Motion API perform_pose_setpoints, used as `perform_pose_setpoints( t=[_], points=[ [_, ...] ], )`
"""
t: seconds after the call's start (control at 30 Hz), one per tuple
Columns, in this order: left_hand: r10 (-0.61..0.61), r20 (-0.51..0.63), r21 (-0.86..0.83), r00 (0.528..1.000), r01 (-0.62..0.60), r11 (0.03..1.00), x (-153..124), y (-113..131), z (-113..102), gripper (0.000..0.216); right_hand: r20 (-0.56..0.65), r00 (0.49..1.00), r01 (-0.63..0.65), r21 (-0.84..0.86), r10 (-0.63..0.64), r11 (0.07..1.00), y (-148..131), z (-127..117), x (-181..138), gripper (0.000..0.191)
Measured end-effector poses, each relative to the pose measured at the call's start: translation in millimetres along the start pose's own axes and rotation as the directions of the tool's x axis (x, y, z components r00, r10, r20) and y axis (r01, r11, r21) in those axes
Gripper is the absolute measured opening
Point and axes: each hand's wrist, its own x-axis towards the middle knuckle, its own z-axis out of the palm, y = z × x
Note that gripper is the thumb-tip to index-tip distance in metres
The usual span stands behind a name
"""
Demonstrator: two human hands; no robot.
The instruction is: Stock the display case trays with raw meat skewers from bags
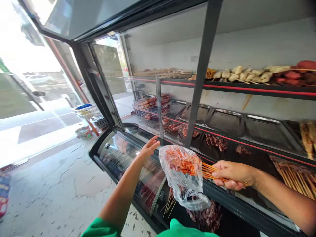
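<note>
My right hand point(230, 174) is closed round the bare stick ends of a bunch of meat skewers point(184, 163). Their reddish-orange meat end points left and sits inside a clear plastic bag point(182, 189), which hangs loosely below it. My left hand point(150, 147) is stretched forward near the sliding glass edge of the display case, fingers extended, with nothing in it. A small gap separates it from the bag. Below the bag, more raw meat skewers point(209, 217) lie in the lower part of the case, partly hidden by the bag.
The display case has red-edged shelves point(259, 92) and metal trays point(224, 121). White skewered pieces point(237, 74) lie on the top shelf, and bundled skewers point(296, 172) at the right. A dark upright post point(203, 65) stands before me. Stacked plates point(98, 121) are at the left.
</note>
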Motion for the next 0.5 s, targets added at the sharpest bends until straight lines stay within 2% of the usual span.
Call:
perform_pose_setpoints(
  t=[0.07,0.13,0.17,0.23,0.33,0.5],
  points=[
    [0.212,0.021,0.146,0.977,-0.213,0.966,-12,-14,-14,0.072,0.071,0.997,-0.013,-0.066,0.018,0.998,-20,3,31,0.043],
    [0.390,0.106,0.307,0.915,-0.403,0.862,-22,-21,-26,0.062,0.127,0.991,-0.019,-0.127,0.035,0.992,-39,9,59,0.041],
    [0.408,0.172,0.370,0.897,-0.443,0.817,-25,-21,-31,0.056,0.150,0.988,-0.018,-0.160,0.042,0.987,-48,12,71,0.041],
    [0.326,0.279,0.464,0.903,-0.424,0.778,-29,-20,-43,0.048,0.200,0.978,-0.009,-0.218,0.053,0.976,-63,18,91,0.041],
    [0.210,0.357,0.518,0.910,-0.380,0.766,-30,-20,-65,0.039,0.268,0.960,-0.010,-0.264,0.083,0.964,-77,24,111,0.043],
    [0.301,0.432,0.381,0.850,-0.474,0.794,-26,-34,-90,0.035,0.346,0.931,-0.034,-0.229,0.114,0.973,-83,25,119,0.047]
  ],
)
